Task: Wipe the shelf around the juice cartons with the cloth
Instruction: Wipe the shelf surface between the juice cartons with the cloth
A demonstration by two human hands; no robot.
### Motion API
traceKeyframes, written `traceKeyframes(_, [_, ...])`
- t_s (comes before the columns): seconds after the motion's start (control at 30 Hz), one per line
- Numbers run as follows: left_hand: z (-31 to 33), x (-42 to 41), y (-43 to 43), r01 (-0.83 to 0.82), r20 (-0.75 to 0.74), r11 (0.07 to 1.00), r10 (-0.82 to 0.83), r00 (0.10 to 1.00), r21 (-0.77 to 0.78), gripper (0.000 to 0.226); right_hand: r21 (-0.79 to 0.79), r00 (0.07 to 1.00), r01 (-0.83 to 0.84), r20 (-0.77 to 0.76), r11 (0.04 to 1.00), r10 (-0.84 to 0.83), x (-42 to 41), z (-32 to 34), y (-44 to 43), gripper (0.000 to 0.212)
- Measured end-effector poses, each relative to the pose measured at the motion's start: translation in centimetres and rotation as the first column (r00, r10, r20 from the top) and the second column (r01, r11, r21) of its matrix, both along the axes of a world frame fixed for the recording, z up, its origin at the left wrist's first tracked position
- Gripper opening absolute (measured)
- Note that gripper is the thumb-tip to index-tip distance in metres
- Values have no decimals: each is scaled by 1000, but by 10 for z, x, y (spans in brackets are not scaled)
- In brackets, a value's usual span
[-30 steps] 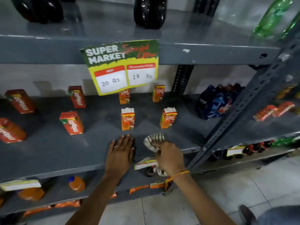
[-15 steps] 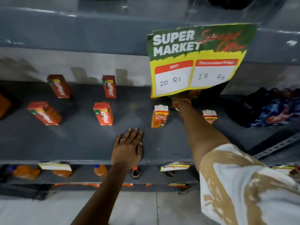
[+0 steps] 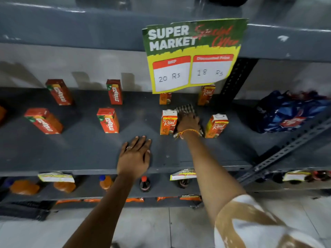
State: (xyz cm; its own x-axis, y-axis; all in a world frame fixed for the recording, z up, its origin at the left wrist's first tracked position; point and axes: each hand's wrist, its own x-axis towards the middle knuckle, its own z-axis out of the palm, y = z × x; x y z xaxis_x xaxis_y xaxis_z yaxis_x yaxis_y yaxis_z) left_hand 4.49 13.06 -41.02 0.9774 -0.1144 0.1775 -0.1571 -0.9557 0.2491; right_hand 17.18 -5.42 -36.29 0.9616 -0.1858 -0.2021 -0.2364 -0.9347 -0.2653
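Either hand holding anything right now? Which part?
Right hand presses the striped cloth flat on the shelf, palm over its near part, between two Real cartons. Left hand lies open on the shelf, holding nothing.

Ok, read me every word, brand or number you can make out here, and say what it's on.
"SUPER MARKET", "20 Rs", "18 Rs": green-and-yellow paper price sign; its red script and red headers are too blurred.
"maaza": red rectangular juice cartons.
"Real": orange rectangular juice cartons.
Yellow-edged tags on the lower grey metal shelf: unreadable.
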Motion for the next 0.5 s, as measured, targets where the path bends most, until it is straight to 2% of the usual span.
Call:
traceKeyframes(0.1, [0,0,0,4,-7,1000,-4,1000,18,54,57,998,23,-52,998,-20,-42,15,-1,40])
traceKeyframes(0.23, [-1,0,1,17,-24,1000,-16,1000,7,60,37,994,-48,-93,998,52,-78,18,-7,56])
traceKeyframes(0.37, [-1,0,1,26,-41,1000,-26,999,-6,65,78,993,-104,-55,992,108,-108,13,-24,60])
traceKeyframes(0.5, [-2,-2,2,17,-56,1000,-16,998,6,70,62,968,-250,-14,966,251,-140,6,-64,60])
